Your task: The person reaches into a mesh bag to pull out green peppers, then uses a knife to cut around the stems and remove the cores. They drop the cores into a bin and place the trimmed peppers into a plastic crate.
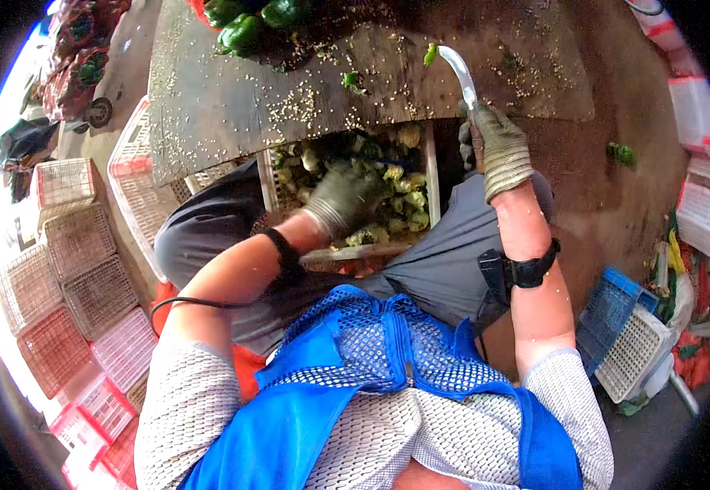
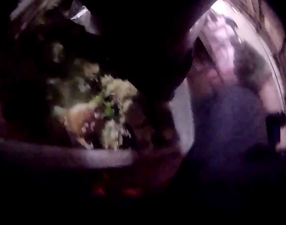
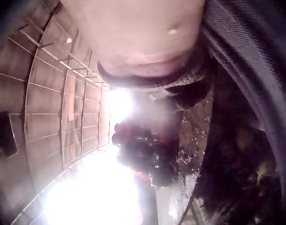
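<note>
My right hand (image 1: 498, 147), in a grey-green work glove, grips the handle of a knife with a curved blade (image 1: 459, 72). A small green scrap (image 1: 430, 55) clings to the knife's tip, over the board. The gloved left hand (image 1: 347, 196) is low in a light-coloured crate (image 1: 434, 175) between the knees, blurred, its fingers hard to make out. Pale yellow-green pepper cores (image 1: 408, 196) fill the crate around it. The left wrist view is dark, with more cores (image 2: 119, 89) beside the crate wall (image 2: 105, 158).
A wooden board (image 1: 208, 106) strewn with pale seeds overhangs the crate's far side. Green peppers (image 1: 241, 34) lie at its far edge. Stacked plastic crates (image 1: 98, 294) stand at left; a blue crate (image 1: 612, 306) is at right. A cable (image 1: 200, 302) runs from the left wrist.
</note>
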The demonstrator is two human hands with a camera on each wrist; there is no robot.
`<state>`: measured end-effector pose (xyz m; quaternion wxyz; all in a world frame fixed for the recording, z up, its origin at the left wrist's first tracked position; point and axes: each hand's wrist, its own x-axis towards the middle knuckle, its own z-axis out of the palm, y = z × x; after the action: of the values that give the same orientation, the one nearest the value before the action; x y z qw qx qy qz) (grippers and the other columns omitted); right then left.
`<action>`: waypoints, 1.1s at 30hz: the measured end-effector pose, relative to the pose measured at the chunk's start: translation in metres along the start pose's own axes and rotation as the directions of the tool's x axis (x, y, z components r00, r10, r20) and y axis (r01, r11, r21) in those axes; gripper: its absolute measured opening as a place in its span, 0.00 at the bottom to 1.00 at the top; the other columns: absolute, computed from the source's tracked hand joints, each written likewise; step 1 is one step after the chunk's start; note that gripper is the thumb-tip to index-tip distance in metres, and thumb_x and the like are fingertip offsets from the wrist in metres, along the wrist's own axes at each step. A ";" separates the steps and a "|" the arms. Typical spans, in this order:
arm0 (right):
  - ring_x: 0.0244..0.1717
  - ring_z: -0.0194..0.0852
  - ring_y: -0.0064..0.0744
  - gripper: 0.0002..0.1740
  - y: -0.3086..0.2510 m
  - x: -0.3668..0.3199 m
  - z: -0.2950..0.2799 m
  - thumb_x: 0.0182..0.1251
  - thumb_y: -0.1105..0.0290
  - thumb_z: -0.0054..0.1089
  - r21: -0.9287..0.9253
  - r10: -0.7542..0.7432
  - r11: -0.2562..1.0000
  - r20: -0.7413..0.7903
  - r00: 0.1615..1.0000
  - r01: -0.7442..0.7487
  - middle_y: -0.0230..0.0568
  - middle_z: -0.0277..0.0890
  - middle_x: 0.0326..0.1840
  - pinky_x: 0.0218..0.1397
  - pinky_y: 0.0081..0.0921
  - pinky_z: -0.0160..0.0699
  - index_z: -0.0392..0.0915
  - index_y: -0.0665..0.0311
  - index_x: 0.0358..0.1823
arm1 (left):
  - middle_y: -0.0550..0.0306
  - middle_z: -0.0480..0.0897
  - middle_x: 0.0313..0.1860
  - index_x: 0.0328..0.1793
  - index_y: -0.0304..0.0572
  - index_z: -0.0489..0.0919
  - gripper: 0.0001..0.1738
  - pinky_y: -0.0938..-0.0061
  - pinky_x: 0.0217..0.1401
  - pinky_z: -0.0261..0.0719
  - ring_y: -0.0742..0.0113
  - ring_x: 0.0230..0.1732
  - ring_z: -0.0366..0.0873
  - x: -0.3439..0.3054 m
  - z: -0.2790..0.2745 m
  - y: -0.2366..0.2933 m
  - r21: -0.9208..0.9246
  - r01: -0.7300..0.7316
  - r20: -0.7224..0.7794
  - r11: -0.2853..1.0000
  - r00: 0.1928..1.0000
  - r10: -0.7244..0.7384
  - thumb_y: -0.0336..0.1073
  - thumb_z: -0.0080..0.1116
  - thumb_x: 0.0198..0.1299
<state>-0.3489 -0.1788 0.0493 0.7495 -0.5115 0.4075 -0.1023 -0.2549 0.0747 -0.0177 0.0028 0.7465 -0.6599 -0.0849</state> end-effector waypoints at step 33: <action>0.17 0.71 0.22 0.12 0.003 0.001 -0.007 0.72 0.59 0.59 -0.025 -0.038 0.999 0.031 0.999 0.039 0.31 0.77 0.23 0.18 0.22 0.69 0.78 0.61 0.45 | 0.44 0.85 0.40 0.66 0.48 0.71 0.27 0.56 0.44 0.82 0.45 0.41 0.85 0.041 -0.010 -0.047 -0.233 0.469 0.360 0.852 0.855 -0.372 0.51 0.56 0.64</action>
<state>-0.3543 -0.1826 0.0455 0.7470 -0.5304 0.3872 -0.1037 -0.2023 0.0393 -0.0183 0.0011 0.8420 -0.4488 -0.2995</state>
